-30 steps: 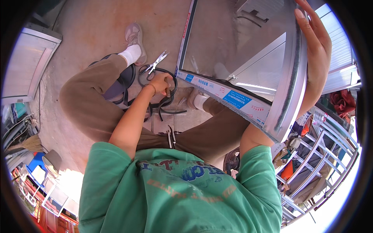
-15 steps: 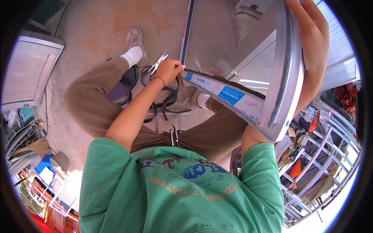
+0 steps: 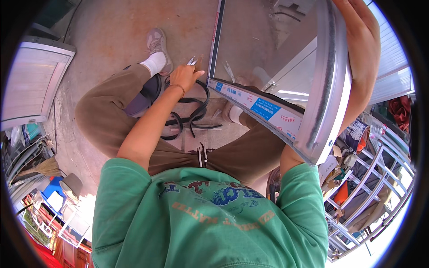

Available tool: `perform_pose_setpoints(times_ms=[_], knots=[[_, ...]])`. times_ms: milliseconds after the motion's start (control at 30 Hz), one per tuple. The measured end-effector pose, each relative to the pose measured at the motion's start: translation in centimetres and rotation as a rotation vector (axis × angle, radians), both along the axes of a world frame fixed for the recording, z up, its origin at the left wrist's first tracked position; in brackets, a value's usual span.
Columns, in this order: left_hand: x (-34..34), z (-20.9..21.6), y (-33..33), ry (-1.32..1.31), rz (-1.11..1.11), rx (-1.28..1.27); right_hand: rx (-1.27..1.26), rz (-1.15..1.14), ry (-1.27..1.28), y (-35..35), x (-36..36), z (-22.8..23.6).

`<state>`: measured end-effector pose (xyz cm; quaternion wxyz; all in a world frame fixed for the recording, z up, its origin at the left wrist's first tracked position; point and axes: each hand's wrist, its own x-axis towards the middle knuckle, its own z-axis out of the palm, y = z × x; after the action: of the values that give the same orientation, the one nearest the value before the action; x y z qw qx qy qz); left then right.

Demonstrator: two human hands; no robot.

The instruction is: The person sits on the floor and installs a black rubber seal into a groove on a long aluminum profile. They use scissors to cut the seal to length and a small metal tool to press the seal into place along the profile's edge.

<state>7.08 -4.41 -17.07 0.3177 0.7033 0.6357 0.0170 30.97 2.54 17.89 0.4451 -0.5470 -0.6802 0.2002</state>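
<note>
A glazed window sash [image 3: 328, 111] in silvery metal, with a printed blue-and-white film along its near rail [image 3: 263, 108], stands tilted at my right. My right hand [image 3: 357, 18] grips its outer edge near the top of the view; some fingers are hidden. My left hand [image 3: 184, 76] is just left of the sash corner, closed around scissors [image 3: 192, 61] whose blade tips stick out beyond the fingers, while the handles are covered. Its thumb is stretched toward the sash without touching it. Black rubber strip [image 3: 203, 107] lies in loops on the floor below that hand.
A metal-framed panel [image 3: 33, 85] stands at far left, with a broom [image 3: 47, 167] and clutter beneath it. At right are a metal rack [image 3: 375, 174] and piled goods. My shoe [image 3: 156, 42] rests on the concrete floor [image 3: 111, 27].
My left hand has let go of the sash corner and drawn back left and slightly up. It now covers most of the scissors. The right hand and sash have barely shifted.
</note>
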Motion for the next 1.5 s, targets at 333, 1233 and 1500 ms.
perform_pose_setpoints(times_ms=[333, 1233, 1500], knots=[[0.9, 3.7, 0.3, -0.424, -0.135, -0.066, 0.042, -0.085, 0.059, -0.6, -1.0, -0.6], [2.5, -8.7, 3.0, 0.064, -0.702, -0.236, -0.226, 0.071, 0.202, 0.5, 5.7, -0.7], [1.4, -5.8, 6.1, -0.033, -0.501, -0.442, -0.112, 0.168, 0.091, 1.6, 6.0, -1.1]])
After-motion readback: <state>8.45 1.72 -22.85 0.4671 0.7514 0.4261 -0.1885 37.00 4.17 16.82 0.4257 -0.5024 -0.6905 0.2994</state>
